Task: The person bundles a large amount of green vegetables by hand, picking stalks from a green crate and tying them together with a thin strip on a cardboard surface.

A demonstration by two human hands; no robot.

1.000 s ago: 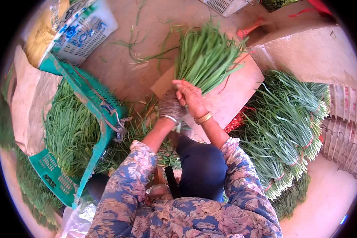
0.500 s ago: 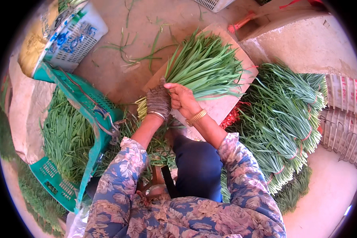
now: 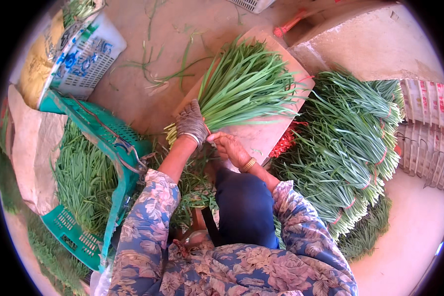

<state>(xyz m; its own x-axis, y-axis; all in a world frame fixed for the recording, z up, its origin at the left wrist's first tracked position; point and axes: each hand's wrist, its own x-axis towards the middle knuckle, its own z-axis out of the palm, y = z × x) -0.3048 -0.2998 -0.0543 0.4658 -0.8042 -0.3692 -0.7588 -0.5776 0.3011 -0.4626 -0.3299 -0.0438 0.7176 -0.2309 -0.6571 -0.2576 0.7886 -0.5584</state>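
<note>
A loose bunch of long green chives (image 3: 249, 86) lies on a pale board (image 3: 274, 130) in front of me, leaves fanned to the far right. My left hand (image 3: 191, 122), in a grey-brown glove, is closed round its stem end; pale stem tips stick out past the palm. At the glove's edge a thin red band (image 3: 207, 129) runs from the bunch. My bare right hand (image 3: 232, 149), with a gold-coloured band at the wrist, pinches that red band close to the left hand, below the stems. Part of the band is hidden behind the fingers.
Tied chive bundles (image 3: 345, 153) are piled at the right, beside stacked pale crates (image 3: 422, 143). A green crate (image 3: 126, 170) with loose chives stands at the left. Behind it is a white basket (image 3: 96, 61). Red ties (image 3: 283, 144) lie by the board; stray leaves (image 3: 185, 61) litter the floor.
My right hand has moved down and slightly right from beside the left hand, drawing out the red band. The left hand still grips the chives, its back now turned more upward.
</note>
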